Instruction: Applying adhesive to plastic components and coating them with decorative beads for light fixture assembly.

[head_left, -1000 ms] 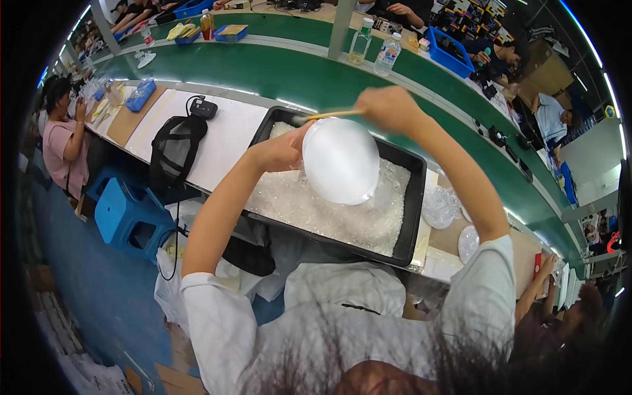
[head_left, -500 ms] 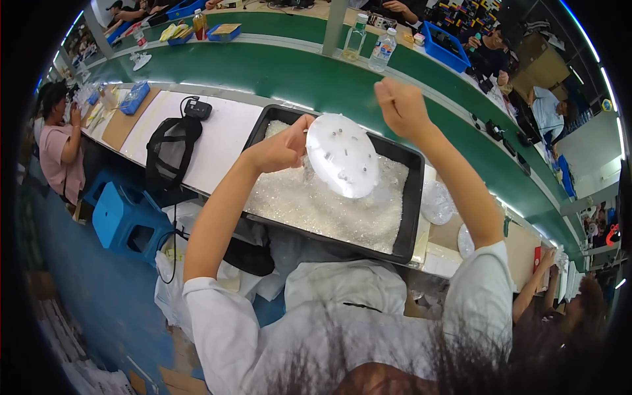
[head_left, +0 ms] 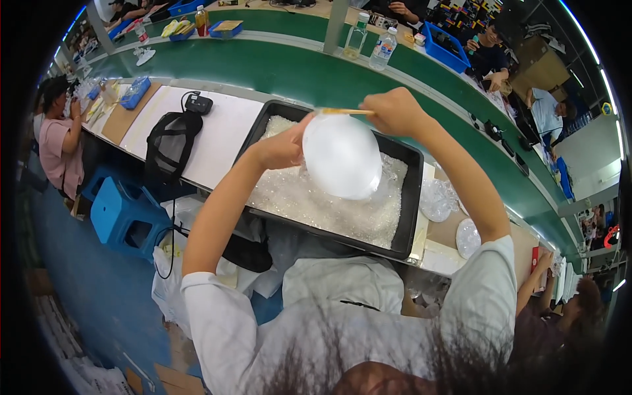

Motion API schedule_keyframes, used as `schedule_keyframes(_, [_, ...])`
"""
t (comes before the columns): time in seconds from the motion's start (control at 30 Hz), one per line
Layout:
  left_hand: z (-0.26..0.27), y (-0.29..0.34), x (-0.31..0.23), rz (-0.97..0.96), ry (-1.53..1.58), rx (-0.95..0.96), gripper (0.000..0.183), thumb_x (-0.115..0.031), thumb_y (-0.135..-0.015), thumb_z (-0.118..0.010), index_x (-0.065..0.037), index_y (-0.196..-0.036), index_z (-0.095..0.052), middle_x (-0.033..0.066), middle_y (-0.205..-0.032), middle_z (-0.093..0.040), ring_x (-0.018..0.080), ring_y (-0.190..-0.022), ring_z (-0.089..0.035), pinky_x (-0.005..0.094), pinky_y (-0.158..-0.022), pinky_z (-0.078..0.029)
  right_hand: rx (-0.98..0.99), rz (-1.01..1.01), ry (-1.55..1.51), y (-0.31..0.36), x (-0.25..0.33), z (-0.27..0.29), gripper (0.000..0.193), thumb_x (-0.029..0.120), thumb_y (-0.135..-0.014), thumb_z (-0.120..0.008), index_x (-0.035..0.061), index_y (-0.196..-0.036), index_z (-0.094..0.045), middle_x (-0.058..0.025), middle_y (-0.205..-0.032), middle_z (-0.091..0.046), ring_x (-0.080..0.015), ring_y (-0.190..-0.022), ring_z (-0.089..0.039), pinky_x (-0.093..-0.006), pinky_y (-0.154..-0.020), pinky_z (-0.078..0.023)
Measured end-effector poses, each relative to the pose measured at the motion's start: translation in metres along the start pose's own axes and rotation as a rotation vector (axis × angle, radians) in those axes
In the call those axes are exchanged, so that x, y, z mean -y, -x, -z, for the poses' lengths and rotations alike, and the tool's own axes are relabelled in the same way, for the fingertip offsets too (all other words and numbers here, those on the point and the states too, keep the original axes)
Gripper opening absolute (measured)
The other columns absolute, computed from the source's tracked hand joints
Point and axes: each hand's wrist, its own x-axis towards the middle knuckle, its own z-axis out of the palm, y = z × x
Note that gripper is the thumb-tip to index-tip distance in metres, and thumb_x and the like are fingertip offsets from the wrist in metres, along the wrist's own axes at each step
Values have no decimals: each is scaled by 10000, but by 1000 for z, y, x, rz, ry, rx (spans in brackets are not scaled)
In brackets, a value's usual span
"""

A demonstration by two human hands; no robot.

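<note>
My left hand [head_left: 284,146] is closed on the left edge of a white round disc [head_left: 342,157], tilted above a black tray [head_left: 413,191]. The disc's face looks smooth and bright, slightly blurred. In my right hand [head_left: 398,110], the fingers are wrapped round a thin yellowish stick [head_left: 345,111]. The stick lies level across the disc's upper edge; its far end is near my left fingers, and I cannot tell whether it touches. Clear glittering granules [head_left: 299,197] fill the tray below, with the disc hiding part of them.
Left of the tray are a black mesh bag [head_left: 172,145] and a small black device [head_left: 198,103]. Clear plastic pieces [head_left: 438,199] and a pale disc [head_left: 468,238] sit to the right. Two bottles [head_left: 382,49] stand beyond the green bench strip. A blue stool [head_left: 125,210] is at lower left.
My right hand has come down and left, bringing the stick over the disc's upper edge. The small dark spots on the disc's face no longer show. My left hand keeps its grip.
</note>
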Motion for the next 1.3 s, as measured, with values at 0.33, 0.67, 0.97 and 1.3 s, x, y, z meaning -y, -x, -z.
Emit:
schedule_keyframes(0.33, [-7, -2, 0, 92, 54, 3, 972, -68, -498, -515, -67, -1443, -288, 72, -1330, -477, 162, -1268, -438, 281, -1039, -349, -266, -128, -190, -11, 6, -3, 134, 151, -873, -594, 63, -775, -571, -122, -717, -609, -340, -590, -585, -410, -542, -471])
schedule_keyframes(0.67, [-4, -5, 6, -29, 12, 37, 822, -30, -563, -532, -94, -1363, -353, 70, -1252, -500, 156, -1211, -468, 306, -963, -410, -179, -57, -44, -7, 4, -1, 61, 118, -782, -615, 115, -841, -630, -73, -730, -604, -284, -674, -626, -395, -548, -497])
schedule_keyframes(0.97, [0, -7, -9, -112, -281, 17, 608, 85, -725, -629, -88, -1257, -389, 35, -1220, -487, 106, -1130, -469, 267, -957, -408, 36, 56, 347, -6, 23, 1, 166, 214, -878, -610, 101, -765, -565, -83, -647, -587, -290, -572, -617, -404, -532, -484])
schedule_keyframes(1.3, [-30, 21, -48, -194, -454, -71, 673, 42, -578, -679, -122, -1126, -324, 119, -1211, -493, 140, -824, -464, 278, -764, -453, -106, -960, -583, 78, 76, 60, 470, 351, -1034, -447, -17, -806, -628, -89, -631, -593, -204, -561, -577, -330, -572, -476])
